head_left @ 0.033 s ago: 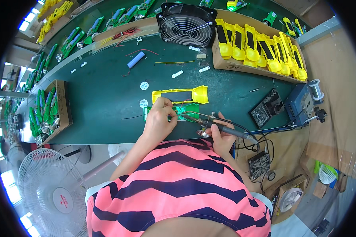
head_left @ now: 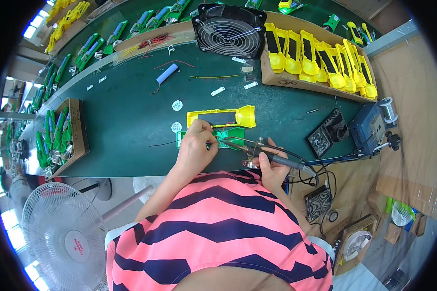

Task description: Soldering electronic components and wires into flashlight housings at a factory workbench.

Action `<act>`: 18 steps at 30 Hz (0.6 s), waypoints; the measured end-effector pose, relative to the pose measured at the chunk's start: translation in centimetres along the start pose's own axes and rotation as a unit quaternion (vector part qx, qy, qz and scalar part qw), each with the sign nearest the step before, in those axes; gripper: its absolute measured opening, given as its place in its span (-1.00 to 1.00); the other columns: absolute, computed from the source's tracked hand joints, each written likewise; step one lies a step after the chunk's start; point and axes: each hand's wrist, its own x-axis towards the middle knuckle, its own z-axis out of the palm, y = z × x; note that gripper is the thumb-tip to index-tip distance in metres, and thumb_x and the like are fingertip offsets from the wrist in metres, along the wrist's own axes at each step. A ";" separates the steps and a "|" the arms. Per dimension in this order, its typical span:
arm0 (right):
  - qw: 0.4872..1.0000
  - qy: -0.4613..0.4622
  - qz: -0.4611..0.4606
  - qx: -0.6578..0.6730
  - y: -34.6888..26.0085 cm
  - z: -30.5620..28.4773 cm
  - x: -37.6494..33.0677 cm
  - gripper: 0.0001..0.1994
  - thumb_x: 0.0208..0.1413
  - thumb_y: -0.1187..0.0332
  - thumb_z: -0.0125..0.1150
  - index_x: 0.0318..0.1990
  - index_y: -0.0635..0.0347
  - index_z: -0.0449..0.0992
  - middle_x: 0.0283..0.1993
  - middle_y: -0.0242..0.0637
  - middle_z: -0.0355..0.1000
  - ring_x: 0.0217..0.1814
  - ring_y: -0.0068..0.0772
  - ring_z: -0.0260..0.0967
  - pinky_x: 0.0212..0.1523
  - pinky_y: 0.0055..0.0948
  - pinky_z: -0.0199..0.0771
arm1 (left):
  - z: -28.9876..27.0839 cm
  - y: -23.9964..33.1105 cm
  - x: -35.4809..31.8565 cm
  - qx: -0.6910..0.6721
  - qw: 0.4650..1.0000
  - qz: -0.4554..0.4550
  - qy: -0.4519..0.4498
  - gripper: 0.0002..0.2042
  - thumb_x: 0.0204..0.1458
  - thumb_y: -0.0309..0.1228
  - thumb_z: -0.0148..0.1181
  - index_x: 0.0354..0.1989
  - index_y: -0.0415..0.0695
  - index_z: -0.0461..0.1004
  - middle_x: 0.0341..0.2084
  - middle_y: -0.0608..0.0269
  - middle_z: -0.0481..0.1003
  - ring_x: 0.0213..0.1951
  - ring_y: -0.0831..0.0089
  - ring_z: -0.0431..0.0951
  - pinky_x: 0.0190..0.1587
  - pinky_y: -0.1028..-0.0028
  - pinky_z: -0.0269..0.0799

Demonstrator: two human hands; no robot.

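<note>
My left hand point(head_left: 195, 148) is closed in a pinch over a green plastic housing point(head_left: 237, 133) that carries a small green circuit board point(head_left: 222, 139). A thin black wire point(head_left: 163, 144) sticks out to the left from under this hand and appears to be held in the fingers, though the fingertips partly hide it. My right hand point(head_left: 272, 167) grips a soldering iron point(head_left: 272, 157), its tip touching or very near the board. Just behind the green housing lies a yellow flashlight half-shell point(head_left: 246, 116) with a dark panel inside. A shiny reflector point(head_left: 249, 164) sits below the iron.
A blue battery cell point(head_left: 167, 73) and white plastic strips point(head_left: 218, 90) lie farther back. A black fan point(head_left: 229, 31) and a carton of yellow shells point(head_left: 320, 58) stand behind. The soldering station point(head_left: 369, 127) is at right, a carton of green assemblies point(head_left: 77, 131) at left.
</note>
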 end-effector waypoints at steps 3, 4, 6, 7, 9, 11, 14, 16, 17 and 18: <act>1.000 0.001 -0.017 0.013 -0.3 0.3 0.1 -0.80 -0.03 0.58 0.04 -0.22 0.42 0.28 -0.33 -0.14 0.32 -0.51 -0.51 0.43 -0.38 -0.60 0.49 | 0.1 0.0 0.0 0.009 1.000 0.008 0.004 -0.92 -0.38 -0.63 0.18 -0.65 -0.26 0.42 -0.38 0.19 0.34 -0.37 0.34 0.41 -0.41 0.48 0.35; 1.000 0.001 -0.017 0.013 -0.2 0.3 0.1 -0.80 -0.03 0.58 0.04 -0.22 0.42 0.28 -0.33 -0.14 0.32 -0.51 -0.51 0.43 -0.38 -0.60 0.49 | 0.1 0.1 0.1 0.004 1.000 0.001 0.002 -0.92 -0.38 -0.63 0.18 -0.65 -0.26 0.42 -0.38 0.19 0.34 -0.37 0.34 0.41 -0.41 0.47 0.35; 0.999 -0.011 -0.042 0.004 0.0 0.1 0.1 -0.80 -0.03 0.58 0.04 -0.22 0.42 0.28 -0.28 -0.08 0.34 -0.50 -0.51 0.43 -0.42 -0.62 0.50 | 0.1 0.2 0.1 0.000 1.000 -0.006 -0.002 -0.92 -0.38 -0.63 0.18 -0.64 -0.26 0.42 -0.38 0.19 0.33 -0.37 0.33 0.41 -0.41 0.47 0.35; 0.999 -0.012 -0.042 0.004 0.0 0.0 0.2 -0.80 -0.03 0.58 0.04 -0.22 0.42 0.28 -0.28 -0.08 0.34 -0.50 -0.51 0.43 -0.42 -0.62 0.50 | 0.1 0.2 0.1 0.003 1.000 -0.002 0.000 -0.92 -0.38 -0.63 0.18 -0.64 -0.26 0.41 -0.38 0.18 0.33 -0.36 0.33 0.41 -0.41 0.46 0.35; 0.991 -0.057 -0.103 -0.071 -0.1 -0.3 0.5 -0.80 -0.03 0.59 0.03 -0.22 0.42 0.28 -0.34 -0.06 0.40 -0.49 -0.49 0.44 -0.28 -0.55 0.49 | 0.2 0.2 0.1 0.003 1.000 -0.009 -0.005 -0.91 -0.38 -0.63 0.17 -0.64 -0.25 0.40 -0.39 0.17 0.33 -0.36 0.31 0.41 -0.40 0.46 0.35; 0.998 -0.032 -0.046 -0.019 -0.4 -0.2 0.1 -0.81 -0.03 0.59 0.02 -0.22 0.41 0.28 -0.40 -0.08 0.42 -0.50 -0.48 0.44 -0.17 -0.49 0.44 | 0.2 0.2 0.1 0.020 1.000 0.008 0.002 -0.91 -0.38 -0.63 0.17 -0.64 -0.25 0.39 -0.39 0.17 0.33 -0.36 0.29 0.41 -0.39 0.44 0.35; 0.999 -0.010 -0.011 0.034 -0.6 -0.6 0.1 -0.80 -0.04 0.60 0.04 -0.22 0.41 0.29 -0.21 0.00 0.31 -0.45 -0.47 0.44 -0.14 -0.47 0.44 | 0.0 0.2 0.4 0.022 1.000 0.009 -0.010 -0.91 -0.38 -0.63 0.17 -0.64 -0.26 0.39 -0.39 0.16 0.33 -0.35 0.27 0.41 -0.38 0.42 0.35; 0.994 -0.040 -0.104 -0.016 -1.1 -1.2 0.8 -0.80 -0.06 0.61 0.06 -0.22 0.39 0.33 -0.25 -0.04 0.40 -0.42 -0.51 0.44 0.04 -0.37 0.29 | -0.1 0.2 0.6 0.027 0.999 0.004 -0.024 -0.91 -0.39 -0.63 0.17 -0.64 -0.26 0.39 -0.39 0.16 0.33 -0.35 0.26 0.41 -0.38 0.42 0.35; 0.994 -0.040 -0.105 -0.016 -1.2 -1.1 0.8 -0.80 -0.06 0.61 0.06 -0.22 0.39 0.33 -0.25 -0.04 0.40 -0.42 -0.51 0.44 0.04 -0.37 0.29 | -0.1 0.1 0.7 0.028 0.999 0.001 -0.030 -0.91 -0.39 -0.63 0.16 -0.63 -0.26 0.39 -0.39 0.16 0.33 -0.35 0.26 0.41 -0.38 0.42 0.35; 0.997 -0.015 -0.081 0.004 -1.2 -1.1 0.7 -0.81 -0.06 0.61 0.06 -0.23 0.37 0.33 -0.36 -0.10 0.42 -0.42 -0.53 0.44 0.12 -0.34 0.18 | -0.1 0.0 0.8 0.032 0.999 0.006 -0.028 -0.90 -0.39 -0.63 0.16 -0.64 -0.26 0.39 -0.40 0.16 0.33 -0.35 0.26 0.41 -0.37 0.42 0.35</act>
